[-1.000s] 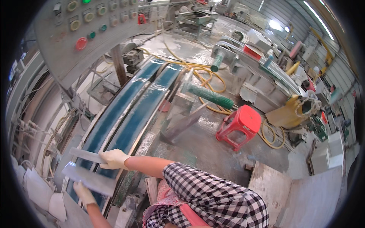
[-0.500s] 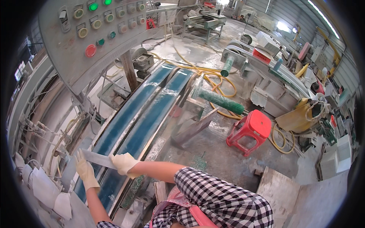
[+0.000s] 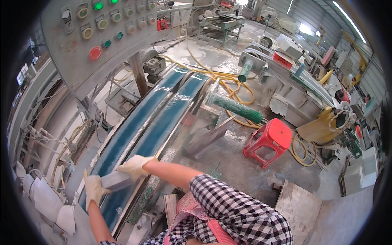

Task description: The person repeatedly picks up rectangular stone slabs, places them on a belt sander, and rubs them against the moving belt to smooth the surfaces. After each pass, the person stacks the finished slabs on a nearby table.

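Both my hands wear pale cream gloves and hold a grey rectangular slab (image 3: 116, 181) by its two ends. My left hand (image 3: 94, 189) grips the left end, with one finger standing away from the slab. At the other end, my right hand (image 3: 138, 166) closes over the slab from above. The slab is above two parallel wet blue conveyor belts (image 3: 152, 138), its length lying across them. Whether it touches the belts I cannot tell. Its far ends are covered by the gloves.
A grey control panel (image 3: 102, 32) with round buttons overhangs the far left. Right of the belts are a green roller (image 3: 237, 108), a red plastic stool (image 3: 270, 143) and a coiled yellow hose (image 3: 250, 94). Pale slab pieces (image 3: 48, 201) stand at the near left.
The slab has turned from a narrow edge-like strip to show a broader face. It has shifted slightly nearer with my left hand, while my right hand has moved a little right and up.
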{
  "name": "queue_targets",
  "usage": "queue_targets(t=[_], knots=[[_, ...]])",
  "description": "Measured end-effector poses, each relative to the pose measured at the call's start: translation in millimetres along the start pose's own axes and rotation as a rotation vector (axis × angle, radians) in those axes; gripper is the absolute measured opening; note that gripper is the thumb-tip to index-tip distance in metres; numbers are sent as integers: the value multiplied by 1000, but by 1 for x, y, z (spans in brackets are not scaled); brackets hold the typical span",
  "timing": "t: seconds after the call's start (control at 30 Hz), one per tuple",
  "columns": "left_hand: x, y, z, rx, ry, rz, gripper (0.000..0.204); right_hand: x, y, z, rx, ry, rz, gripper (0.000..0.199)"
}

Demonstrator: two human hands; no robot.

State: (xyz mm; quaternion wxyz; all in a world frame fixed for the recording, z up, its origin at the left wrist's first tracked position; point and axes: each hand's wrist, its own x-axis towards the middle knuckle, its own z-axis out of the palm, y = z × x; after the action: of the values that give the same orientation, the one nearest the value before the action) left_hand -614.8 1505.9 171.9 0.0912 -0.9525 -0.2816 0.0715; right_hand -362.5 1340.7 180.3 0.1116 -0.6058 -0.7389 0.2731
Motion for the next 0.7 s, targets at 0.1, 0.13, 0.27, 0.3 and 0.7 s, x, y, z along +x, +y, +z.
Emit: queue_targets(t=[0.1,0.13,0.27,0.3,0.7], knots=[[-50,42,-3,-97,-68,-117,66,13,20,-14,-57,-123,-245,75],[-60,56,-2,-155,-39,-168,66,19,25,-15,-71,-195,-286,76],[-86,83,5,-309,56,-342,62,24,33,-6,-141,-207,-233,68],[-90,80,8,-324,48,-353,62,22,33,-6,-162,-156,-267,68],[-156,92,107,-1569,585,-498,56,-33,55,20,270,577,35,119]])
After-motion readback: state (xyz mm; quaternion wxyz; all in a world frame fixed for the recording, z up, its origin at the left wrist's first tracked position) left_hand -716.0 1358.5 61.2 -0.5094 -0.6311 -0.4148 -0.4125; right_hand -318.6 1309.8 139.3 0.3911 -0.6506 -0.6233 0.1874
